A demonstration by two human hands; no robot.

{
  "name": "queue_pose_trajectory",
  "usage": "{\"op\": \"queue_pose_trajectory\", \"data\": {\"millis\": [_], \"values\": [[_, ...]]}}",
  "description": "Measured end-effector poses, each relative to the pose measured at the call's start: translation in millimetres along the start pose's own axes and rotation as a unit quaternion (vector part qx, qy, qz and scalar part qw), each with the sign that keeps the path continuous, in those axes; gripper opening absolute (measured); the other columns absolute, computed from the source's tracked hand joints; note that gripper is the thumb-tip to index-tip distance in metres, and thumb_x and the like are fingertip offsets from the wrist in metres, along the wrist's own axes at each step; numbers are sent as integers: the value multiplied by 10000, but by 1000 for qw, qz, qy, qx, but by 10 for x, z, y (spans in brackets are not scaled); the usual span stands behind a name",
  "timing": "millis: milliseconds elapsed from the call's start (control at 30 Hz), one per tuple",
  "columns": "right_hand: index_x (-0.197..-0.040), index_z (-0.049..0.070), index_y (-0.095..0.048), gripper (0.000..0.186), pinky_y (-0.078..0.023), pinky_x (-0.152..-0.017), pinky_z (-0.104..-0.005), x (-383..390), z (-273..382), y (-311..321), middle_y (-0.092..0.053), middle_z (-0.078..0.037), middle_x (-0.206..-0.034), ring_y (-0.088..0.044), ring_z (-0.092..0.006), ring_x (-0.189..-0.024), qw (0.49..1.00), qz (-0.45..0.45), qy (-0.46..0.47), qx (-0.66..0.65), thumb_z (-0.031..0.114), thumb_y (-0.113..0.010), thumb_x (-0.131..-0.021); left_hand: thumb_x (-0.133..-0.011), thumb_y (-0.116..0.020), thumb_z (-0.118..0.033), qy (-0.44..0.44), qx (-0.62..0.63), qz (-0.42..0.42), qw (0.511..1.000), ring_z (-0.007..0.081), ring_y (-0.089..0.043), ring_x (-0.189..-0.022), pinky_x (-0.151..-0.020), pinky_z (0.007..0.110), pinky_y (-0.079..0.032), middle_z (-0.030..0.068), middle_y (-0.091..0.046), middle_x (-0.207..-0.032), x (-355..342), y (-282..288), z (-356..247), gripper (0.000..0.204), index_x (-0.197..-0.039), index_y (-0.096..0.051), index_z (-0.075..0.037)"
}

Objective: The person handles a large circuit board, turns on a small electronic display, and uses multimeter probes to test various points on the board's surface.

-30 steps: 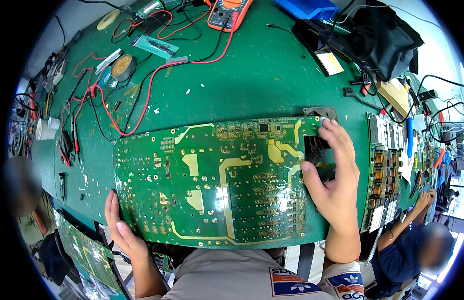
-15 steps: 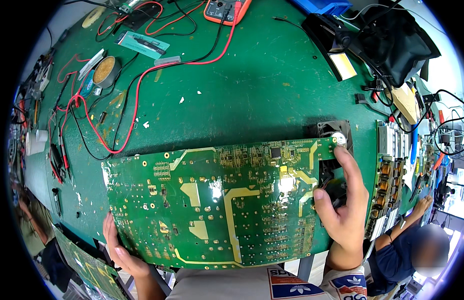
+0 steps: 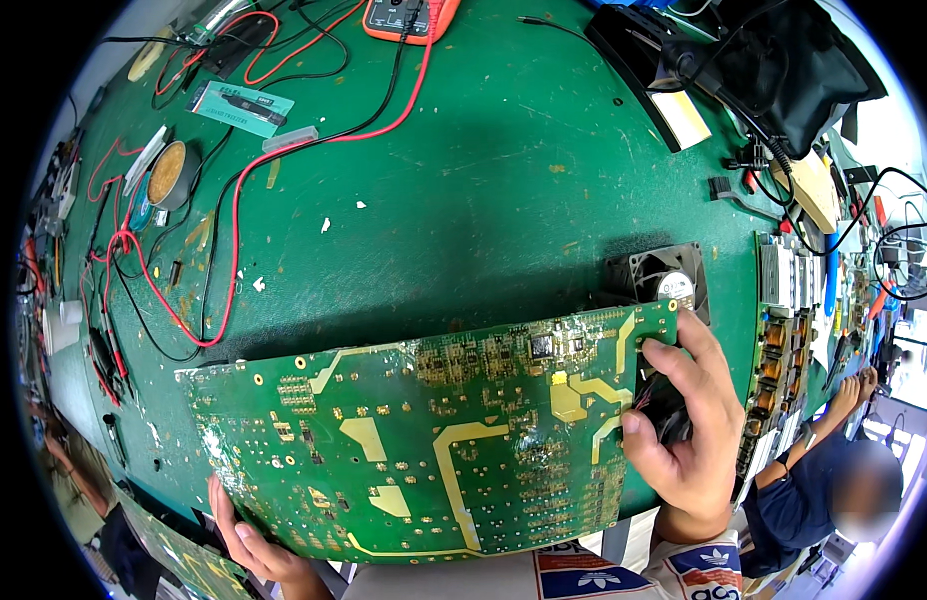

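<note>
I hold a large green circuit board (image 3: pixel 464 440) with gold traces and pads at the bench's near edge. My right hand (image 3: pixel 684 420) grips its right end, index finger at the top corner and thumb by a cutout. My left hand (image 3: pixel 254 530) is curled round the lower left edge, fingertips partly hidden. A black cooling fan (image 3: pixel 639 275) with a silver centre lies on the bench just beyond the board's top right corner; dark parts and thin wires show through the cutout.
The green bench (image 3: pixel 434 200) holds a multimeter (image 3: pixel 399 20), red and black leads (image 3: pixel 234 210), a tin (image 3: pixel 168 174) and a black bag (image 3: pixel 794 70). Populated boards (image 3: pixel 784 350) stand at right. Co-workers (image 3: pixel 834 480) (image 3: pixel 79 470) sit either side, and another board (image 3: pixel 164 540) lies lower left.
The board has moved down and left toward me in the picture, uncovering more of the fan. Both my hands have moved with it, still gripping its ends.
</note>
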State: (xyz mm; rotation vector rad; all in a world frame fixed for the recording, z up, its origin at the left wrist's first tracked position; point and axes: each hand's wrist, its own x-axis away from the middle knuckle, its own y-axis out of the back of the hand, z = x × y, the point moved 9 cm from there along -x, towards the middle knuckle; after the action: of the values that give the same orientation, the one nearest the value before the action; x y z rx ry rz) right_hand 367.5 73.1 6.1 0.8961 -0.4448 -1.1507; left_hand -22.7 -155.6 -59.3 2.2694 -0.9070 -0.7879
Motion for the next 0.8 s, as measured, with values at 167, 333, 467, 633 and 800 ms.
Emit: {"op": "queue_pose_trajectory", "data": {"millis": [167,333,467,633,800], "values": [[-1166,-27,-653,485,-446,-1011,-504,11,-20,-12,-534,-309,-1321,-554,-481,-1209,1000,-3,-9,-14,103,-770,-714,-1034,-304,-226,-10,2,23,1000,357,-486,-1292,-1121,463,-329,273,-513,-1387,1,-20,-93,512,-1334,-484,149],[-1150,-22,-654,471,-449,-1009,-495,36,-29,-2,-542,-290,-1318,-563,-467,-1204,999,-20,-21,-18,94,-763,-707,-1020,-297,-209,-18,-25,21,999,359,-493,-1263,-1103,475,-336,271,-521,-1374,9,-24,-137,508,-1330,-483,147],[-1142,-19,-652,467,-447,-1013,-486,32,-33,-11,-543,-282,-1324,-563,-457,-1210,999,-25,-28,-17,92,-756,-700,-1028,-360,-353,-16,-17,20,1000,378,-516,-1246,-1067,488,-385,283,-509,-1369,13,-13,-119,579,-1332,-492,122],[-1133,-20,-651,459,-441,-1022,-484,34,-37,-10,-543,-283,-1325,-558,-459,-1216,999,-28,-26,-16,94,-752,-699,-1002,-353,-232,-34,-6,23,999,377,-487,-1276,-1111,487,-334,271,-514,-1381,44,7,-100,514,-1344,-476,132],[-1124,-18,-650,451,-439,-1024,-484,39,-47,-17,-539,-282,-1331,-556,-460,-1220,999,-26,-27,-19,102,-748,-701,-1008,-374,-243,-34,13,26,999,366,-487,-1279,-1109,483,-335,263,-508,-1385,41,0,-105,515,-1354,-471,127]]}}
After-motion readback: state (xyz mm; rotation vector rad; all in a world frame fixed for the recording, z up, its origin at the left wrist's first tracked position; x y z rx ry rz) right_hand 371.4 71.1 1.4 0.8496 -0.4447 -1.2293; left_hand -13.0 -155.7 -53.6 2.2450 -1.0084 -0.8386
